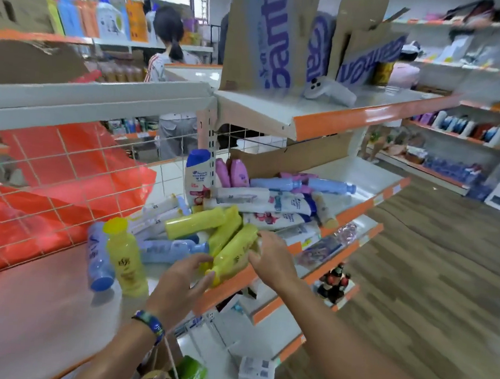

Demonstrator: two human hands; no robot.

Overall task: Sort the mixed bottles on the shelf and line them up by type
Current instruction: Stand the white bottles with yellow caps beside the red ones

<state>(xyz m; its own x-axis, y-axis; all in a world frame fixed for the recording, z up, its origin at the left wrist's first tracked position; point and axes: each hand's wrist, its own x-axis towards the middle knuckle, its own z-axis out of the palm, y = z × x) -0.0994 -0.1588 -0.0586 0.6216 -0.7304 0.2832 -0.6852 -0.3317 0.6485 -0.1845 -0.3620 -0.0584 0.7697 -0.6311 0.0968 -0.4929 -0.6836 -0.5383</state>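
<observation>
A heap of mixed bottles lies on the shelf (371, 174): yellow bottles (194, 222), white shampoo bottles (259, 203), light blue bottles (275, 183) and pink bottles (239, 173). One yellow bottle (127, 259) and one blue bottle (97, 257) stand at the left, near the shelf's front. A white shampoo bottle with a blue cap (198, 172) stands upright at the back. Both my hands rest on a lying yellow bottle (235, 253) at the front edge: my left hand (183, 279) at its cap end, my right hand (270, 257) at its upper end.
A wire grid panel (66, 182) with an orange bag behind it bounds the shelf on the left. An upper shelf (322, 117) with cardboard overhangs the heap. Lower shelves (267, 309) hold boxes and small bottles. A person (166, 50) stands beyond the shelving.
</observation>
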